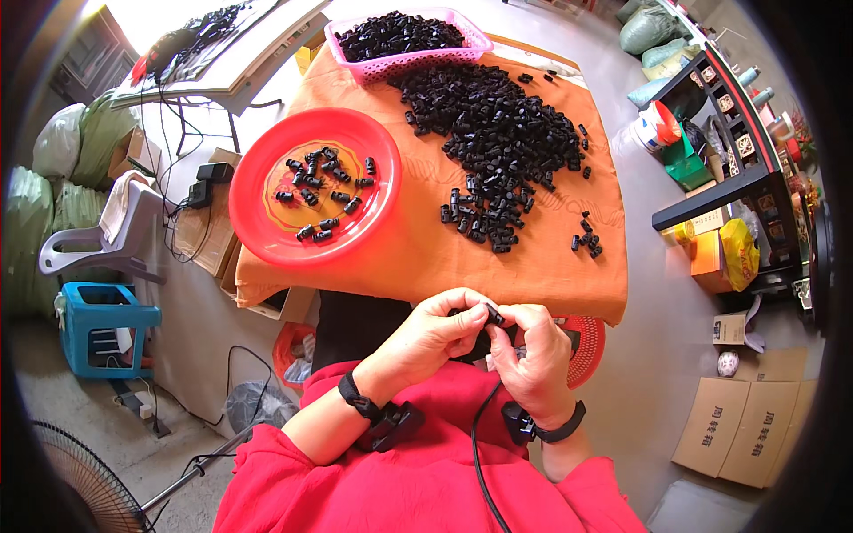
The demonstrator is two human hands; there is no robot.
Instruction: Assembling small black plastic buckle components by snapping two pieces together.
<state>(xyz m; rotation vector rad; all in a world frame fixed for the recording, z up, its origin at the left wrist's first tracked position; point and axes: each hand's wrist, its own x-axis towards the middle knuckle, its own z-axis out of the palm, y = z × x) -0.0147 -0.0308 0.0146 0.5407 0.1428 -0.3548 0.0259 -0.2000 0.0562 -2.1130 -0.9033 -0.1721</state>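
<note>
Close to my body, just off the table's front edge, both hands meet over one small black cylindrical plastic piece [493, 314]. My left hand [431, 333] is closed, its thumb and forefinger pinching the piece from the left. From the right, my right hand [533, 360] also closes its fingertips on it. Beyond them lies a big loose pile of similar black pieces [506, 133] on an orange cloth [418, 258]. To the left, a round red tray [251, 226] holds several joined-looking black pieces.
A pink basket [484, 44] full of black pieces stands at the table's far end. Under the right front edge shows a red perforated basket [588, 351]. A blue stool [108, 329] and a fan [84, 480] stand left; cardboard boxes [733, 431] lie right.
</note>
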